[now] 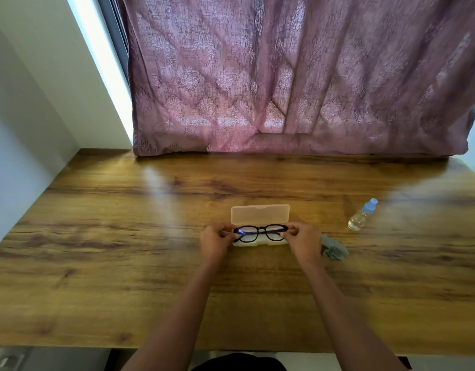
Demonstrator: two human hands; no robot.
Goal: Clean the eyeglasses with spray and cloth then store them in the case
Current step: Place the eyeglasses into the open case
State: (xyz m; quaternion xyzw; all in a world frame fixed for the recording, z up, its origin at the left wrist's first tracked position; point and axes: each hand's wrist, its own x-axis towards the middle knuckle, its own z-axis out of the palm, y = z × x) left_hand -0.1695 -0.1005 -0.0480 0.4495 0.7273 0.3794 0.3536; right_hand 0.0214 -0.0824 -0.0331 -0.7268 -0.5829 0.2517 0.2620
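Black-framed eyeglasses (260, 232) are held just over the tray of a translucent plastic case (260, 213), whose lid stands open toward the curtain. My left hand (214, 240) pinches the left end of the frame, and my right hand (303, 240) pinches the right end. Whether the glasses touch the tray is not clear. A crumpled grey cloth (335, 249) lies on the table just right of my right hand. Farther right stands a small clear spray bottle (362, 215) with a pale blue cap.
The wooden table (124, 236) stretches wide on both sides of the case. A mauve patterned curtain (284, 89) hangs down to the table's far edge. A white wall (22, 124) borders the left side.
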